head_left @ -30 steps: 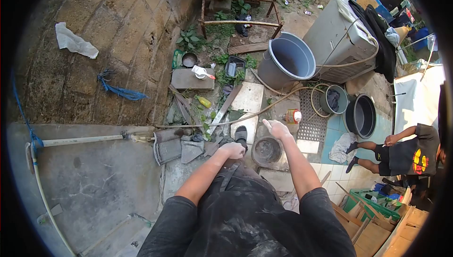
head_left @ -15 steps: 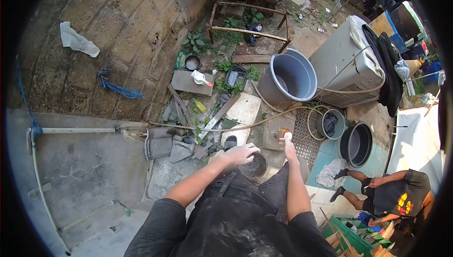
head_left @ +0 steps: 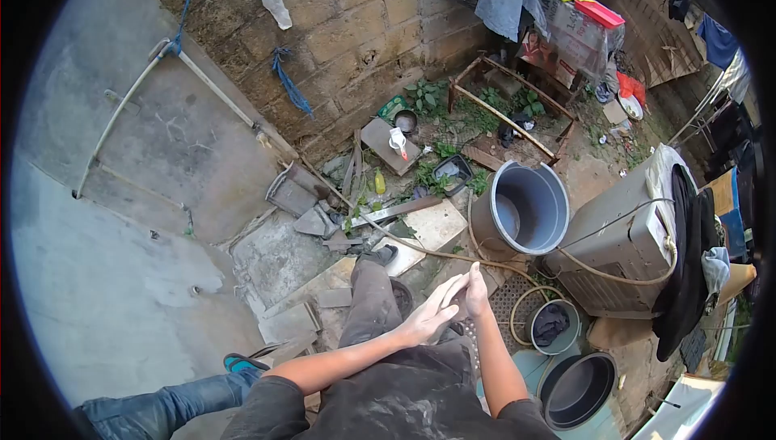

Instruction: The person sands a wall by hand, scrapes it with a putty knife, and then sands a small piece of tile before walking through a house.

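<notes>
Pale dust coats my left hand (head_left: pixel 432 311), which is raised in front of my lap with its fingers extended. My right hand (head_left: pixel 477 289) is upright beside it, palm turned towards the left one, fingers straight. The fingertips of both hands meet or nearly meet, and nothing shows between them. Below and left of the hands, a dark round bowl (head_left: pixel 402 298) is partly hidden by my leg. My foot in a dark slipper (head_left: pixel 388 255) rests by a pale slab (head_left: pixel 402 259).
A large grey bucket (head_left: pixel 517 210) stands ahead, near a washing machine (head_left: pixel 614 238). A small basin (head_left: pixel 554 327) holds dark cloth; a black tub (head_left: pixel 576 391) is at lower right. A hose (head_left: pixel 436 254) crosses the ground. Another person's jeans-clad leg (head_left: pixel 170 408) is at lower left.
My hands have come together from apart. The view has turned; the seated person at lower right is out of view, and a jeans-clad leg now shows at lower left.
</notes>
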Available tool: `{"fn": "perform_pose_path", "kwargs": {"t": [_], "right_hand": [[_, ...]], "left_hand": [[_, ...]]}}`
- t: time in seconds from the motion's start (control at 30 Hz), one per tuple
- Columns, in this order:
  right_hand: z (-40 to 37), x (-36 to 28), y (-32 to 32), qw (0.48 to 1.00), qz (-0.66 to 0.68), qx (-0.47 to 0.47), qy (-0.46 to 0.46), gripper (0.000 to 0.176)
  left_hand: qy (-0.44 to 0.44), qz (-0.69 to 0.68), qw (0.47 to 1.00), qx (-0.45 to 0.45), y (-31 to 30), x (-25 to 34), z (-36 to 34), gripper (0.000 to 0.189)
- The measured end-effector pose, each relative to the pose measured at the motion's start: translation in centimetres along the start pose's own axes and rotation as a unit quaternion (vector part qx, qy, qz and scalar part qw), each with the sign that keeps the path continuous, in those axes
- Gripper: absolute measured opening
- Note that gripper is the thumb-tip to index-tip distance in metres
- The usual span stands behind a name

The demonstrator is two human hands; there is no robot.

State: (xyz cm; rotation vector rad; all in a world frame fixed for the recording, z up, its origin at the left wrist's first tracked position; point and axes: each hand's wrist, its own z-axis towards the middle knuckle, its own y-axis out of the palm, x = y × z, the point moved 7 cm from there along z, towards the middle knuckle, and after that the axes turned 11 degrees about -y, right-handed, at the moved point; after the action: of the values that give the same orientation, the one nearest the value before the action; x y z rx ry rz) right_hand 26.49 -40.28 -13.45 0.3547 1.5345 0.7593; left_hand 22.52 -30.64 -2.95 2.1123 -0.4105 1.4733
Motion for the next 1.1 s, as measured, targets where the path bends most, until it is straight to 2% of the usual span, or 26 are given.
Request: {"fn": "perform_pose_path", "kwargs": {"t": [0.03,0.07,0.1,0.13,0.17,0.27,0.4,0.43,0.5,0.57,0.63,0.7,0.77,0.83,0.9,0.97,1.03,1.1], "right_hand": [[-0.2,-2.8,-1.3,0.991,-0.087,0.094,-0.045,0.079],[-0.4,-5.3,-2.2,0.989,-0.008,0.111,-0.093,0.075],[-1.0,-9.6,-1.4,0.947,-0.097,0.268,-0.151,0.066],[-2.2,-11.0,-2.7,0.927,-0.136,0.309,-0.166,0.059],[-3.1,-12.1,-3.1,0.927,-0.134,0.304,-0.173,0.056],[-4.1,-14.6,0.4,0.965,-0.122,0.152,-0.178,0.055],[-7.0,-14.8,8.2,0.983,-0.078,0.005,-0.166,0.054],[-8.2,-15.1,10.0,0.984,-0.068,-0.026,-0.164,0.054],[-12.1,-15.4,11.7,0.985,-0.093,-0.07,-0.13,0.065],[-16.3,-15.2,11.5,0.977,-0.134,-0.11,-0.123,0.065],[-20.3,-14.7,10.8,0.976,-0.156,-0.123,-0.086,0.066],[-23.3,-13.9,9.9,0.975,-0.174,-0.133,-0.027,0.06],[-24.9,-12.7,9.5,0.976,-0.159,-0.145,-0.028,0.053],[-26.0,-11.2,10.4,0.972,-0.105,-0.208,0.036,0.05],[-27.5,-9.9,13.9,0.941,-0.093,-0.308,0.102,0.051],[-30.4,-9.5,18.6,0.911,0.001,-0.362,0.198,0.05],[-33.9,-9.5,22.2,0.852,0.084,-0.427,0.29,0.049],[-37.0,-9.5,24.4,0.802,0.154,-0.472,0.331,0.045]], "left_hand": [[-0.019,0.002,1.0,-0.002,0.7,1.6,-1.8,0.055],[0.04,0.15,0.988,-0.028,1.7,4.8,-3.3,0.047],[-0.059,0.122,0.984,-0.114,2.1,3.6,-5.1,0.038],[-0.064,0.107,0.99,-0.063,3.0,5.4,-6.9,0.035],[-0.068,0.094,0.993,-0.012,3.7,7.0,-8.5,0.032],[0.036,0.181,0.975,0.124,2.9,9.0,-12.0,0.028],[0.093,0.062,0.971,0.213,4.1,9.6,-16.3,0.027],[0.104,0.072,0.968,0.217,5.0,9.9,-16.9,0.027],[0.11,0.102,0.971,0.187,6.4,8.2,-16.9,0.029],[0.121,0.102,0.979,0.128,9.1,7.7,-16.5,0.032],[0.088,0.181,0.975,0.099,11.2,5.6,-15.7,0.037],[0.051,0.226,0.969,0.085,13.1,2.7,-15.9,0.041],[0.053,0.322,0.943,0.061,15.2,1.5,-17.6,0.043],[0.027,0.159,0.983,0.084,15.9,-1.1,-20.0,0.047],[0.039,0.142,0.978,0.15,16.5,-2.7,-23.5,0.048],[0.06,0.078,0.973,0.207,17.4,-4.7,-27.2,0.052],[0.062,0.091,0.952,0.287,19.0,-5.3,-31.3,0.057],[0.098,0.05,0.946,0.304,21.7,-5.0,-34.5,0.045]]}}
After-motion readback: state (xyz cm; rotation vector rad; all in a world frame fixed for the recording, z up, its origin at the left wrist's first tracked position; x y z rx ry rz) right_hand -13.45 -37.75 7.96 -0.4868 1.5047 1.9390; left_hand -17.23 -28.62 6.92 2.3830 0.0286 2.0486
